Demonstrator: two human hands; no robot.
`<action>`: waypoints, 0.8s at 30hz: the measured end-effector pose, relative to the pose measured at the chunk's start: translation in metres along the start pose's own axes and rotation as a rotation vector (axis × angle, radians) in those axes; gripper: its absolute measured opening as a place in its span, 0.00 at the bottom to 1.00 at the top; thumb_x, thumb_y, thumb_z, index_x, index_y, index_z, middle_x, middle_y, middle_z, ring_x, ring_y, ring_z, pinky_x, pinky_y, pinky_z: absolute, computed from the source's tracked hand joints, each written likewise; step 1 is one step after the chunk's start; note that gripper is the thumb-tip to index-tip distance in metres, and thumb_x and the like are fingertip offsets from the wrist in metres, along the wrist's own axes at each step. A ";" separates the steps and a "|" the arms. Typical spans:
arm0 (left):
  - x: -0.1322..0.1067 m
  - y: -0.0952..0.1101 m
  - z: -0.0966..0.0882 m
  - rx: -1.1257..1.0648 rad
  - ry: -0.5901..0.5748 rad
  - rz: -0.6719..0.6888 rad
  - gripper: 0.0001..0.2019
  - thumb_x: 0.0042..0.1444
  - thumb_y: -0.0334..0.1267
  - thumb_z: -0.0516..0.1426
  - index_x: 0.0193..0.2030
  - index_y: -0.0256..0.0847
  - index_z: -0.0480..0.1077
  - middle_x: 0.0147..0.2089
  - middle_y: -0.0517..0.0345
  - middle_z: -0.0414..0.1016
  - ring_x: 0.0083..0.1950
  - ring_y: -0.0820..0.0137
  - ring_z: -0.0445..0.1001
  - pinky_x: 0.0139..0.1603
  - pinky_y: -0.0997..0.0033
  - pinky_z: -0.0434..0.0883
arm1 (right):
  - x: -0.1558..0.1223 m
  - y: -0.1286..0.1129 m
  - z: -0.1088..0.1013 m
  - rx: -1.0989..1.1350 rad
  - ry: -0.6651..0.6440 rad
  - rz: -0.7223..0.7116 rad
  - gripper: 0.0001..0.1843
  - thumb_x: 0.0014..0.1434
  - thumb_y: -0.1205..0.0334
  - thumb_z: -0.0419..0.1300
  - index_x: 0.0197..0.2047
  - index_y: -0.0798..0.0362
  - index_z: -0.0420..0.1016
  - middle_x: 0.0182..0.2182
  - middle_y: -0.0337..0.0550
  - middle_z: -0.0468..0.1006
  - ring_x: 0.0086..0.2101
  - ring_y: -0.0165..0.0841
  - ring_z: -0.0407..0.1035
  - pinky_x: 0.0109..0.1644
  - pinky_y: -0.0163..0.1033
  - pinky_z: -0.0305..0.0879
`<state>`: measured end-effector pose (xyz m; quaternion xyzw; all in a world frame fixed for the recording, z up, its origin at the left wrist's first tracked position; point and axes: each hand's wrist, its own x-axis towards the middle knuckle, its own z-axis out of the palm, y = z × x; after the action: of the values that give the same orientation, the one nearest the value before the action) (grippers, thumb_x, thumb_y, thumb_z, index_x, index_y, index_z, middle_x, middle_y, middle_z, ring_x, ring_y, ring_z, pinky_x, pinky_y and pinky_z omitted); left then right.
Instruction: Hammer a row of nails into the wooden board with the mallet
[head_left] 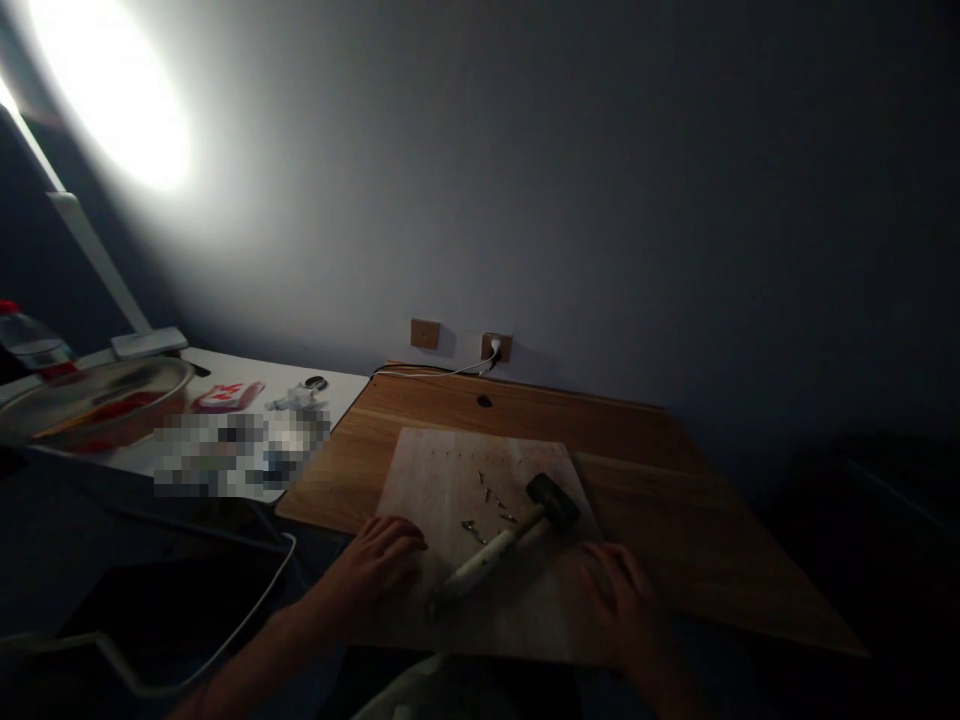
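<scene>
A pale wooden board (450, 480) lies on the desk in front of me. Resting slantwise on it is a mallet (553, 500) with a dark head at upper right and a light-wrapped grip towards me. Several small metal nails or screws (489, 496) are scattered beside the mallet, too small to tell which. My left hand (386, 555) is at the board's left edge, its fingers loosely bent over the surface and holding nothing visible. At the right edge, my right hand (619, 590) has its fingers apart and holds nothing; it is dim and slightly blurred.
The brown wooden desk (675, 500) meets the wall, where a plug sits in a socket (496, 347). On a white table (341, 390) to the left stand a plastic basin (180, 375), a bottle (34, 345), a red-and-white packet (229, 396) and a lit lamp (97, 250). A white cable (262, 600) hangs below.
</scene>
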<state>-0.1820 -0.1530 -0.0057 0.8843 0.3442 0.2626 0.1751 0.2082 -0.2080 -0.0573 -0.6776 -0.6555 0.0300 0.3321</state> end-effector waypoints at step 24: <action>-0.166 -0.023 0.002 0.492 0.004 0.043 0.30 0.62 0.34 0.54 0.70 0.56 0.61 0.61 0.54 0.77 0.60 0.59 0.74 0.59 0.59 0.73 | 0.002 -0.071 0.041 0.187 -0.094 -0.068 0.21 0.66 0.45 0.53 0.54 0.48 0.74 0.59 0.50 0.73 0.57 0.44 0.71 0.61 0.52 0.69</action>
<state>-0.2967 -0.2529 -0.0754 0.9068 0.3792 0.1765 -0.0518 0.1270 -0.1949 -0.0536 -0.6188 -0.6874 0.1112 0.3636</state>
